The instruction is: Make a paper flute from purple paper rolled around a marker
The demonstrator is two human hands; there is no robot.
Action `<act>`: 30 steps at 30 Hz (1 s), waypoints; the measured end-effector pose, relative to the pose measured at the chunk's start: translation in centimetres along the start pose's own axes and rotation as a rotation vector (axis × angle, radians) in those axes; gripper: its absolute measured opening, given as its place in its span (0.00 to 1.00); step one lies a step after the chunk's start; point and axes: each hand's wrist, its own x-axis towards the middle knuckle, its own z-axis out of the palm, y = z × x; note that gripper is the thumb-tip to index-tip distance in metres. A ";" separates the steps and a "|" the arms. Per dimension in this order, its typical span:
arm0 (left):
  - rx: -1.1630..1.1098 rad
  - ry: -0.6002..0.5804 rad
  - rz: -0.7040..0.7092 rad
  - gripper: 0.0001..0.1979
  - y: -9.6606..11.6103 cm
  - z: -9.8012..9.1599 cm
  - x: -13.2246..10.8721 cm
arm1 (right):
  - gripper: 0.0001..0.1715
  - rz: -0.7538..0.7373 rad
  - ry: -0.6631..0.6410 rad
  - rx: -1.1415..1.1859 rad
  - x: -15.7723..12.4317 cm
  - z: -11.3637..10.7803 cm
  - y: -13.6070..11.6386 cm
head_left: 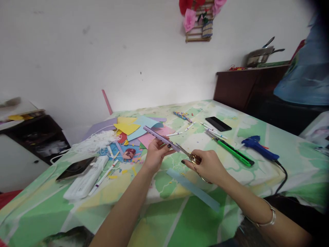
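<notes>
Light-blue strip (193, 189) near gold scissors (192, 157)

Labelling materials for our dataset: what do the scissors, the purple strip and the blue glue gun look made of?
Scissors: metal, likely; polished, gold-toned handles catch the light.
Purple strip: probably paper or thin card; flat-coloured and thin, though foam sheet can't be ruled out.
Blue glue gun: likely moulded plastic; uniform blue body, finish too blurred to judge.

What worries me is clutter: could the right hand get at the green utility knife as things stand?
Probably yes: the green utility knife lies near the right hand, with nothing seen on top of it. That hand holds scissors, though, so it would likely have to put them down first.
</notes>
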 end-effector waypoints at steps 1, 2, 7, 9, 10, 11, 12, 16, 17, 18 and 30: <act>0.012 0.006 0.004 0.19 0.0 0.0 0.0 | 0.23 -0.002 -0.017 0.030 0.0 0.0 0.1; 0.021 0.011 0.007 0.19 -0.1 0.0 0.0 | 0.24 -0.003 -0.037 0.071 0.0 0.0 0.1; 0.012 0.000 0.002 0.20 -0.2 0.0 0.1 | 0.28 0.071 -0.233 0.379 -0.2 0.0 0.3; -0.001 -0.012 0.004 0.20 -0.1 -0.1 0.1 | 0.28 0.134 -0.326 0.510 -0.2 0.0 0.2; -0.006 -0.016 0.004 0.20 -0.1 -0.2 0.1 | 0.28 0.159 -0.359 0.560 -0.2 0.0 0.2; -0.010 -0.018 0.004 0.20 -0.1 -0.2 0.1 | 0.27 0.171 -0.375 0.592 -0.2 0.0 0.1; -0.011 -0.016 0.004 0.20 -0.1 -0.2 0.1 | 0.27 0.166 -0.370 0.597 -0.1 0.0 0.1; 0.001 -0.003 0.017 0.20 -0.1 -0.3 0.1 | 0.27 0.035 -0.189 0.357 0.1 -0.2 0.0; 0.006 -0.005 0.023 0.20 -0.1 -0.2 0.1 | 0.27 0.006 -0.148 0.274 0.1 -0.3 0.0; 0.012 -0.009 0.027 0.20 -0.1 -0.2 0.1 | 0.27 -0.014 -0.122 0.203 0.1 -0.4 0.0; 0.098 -0.026 0.025 0.18 -0.1 -0.3 0.0 | 0.27 -0.006 -0.100 0.055 -0.5 -0.5 -0.5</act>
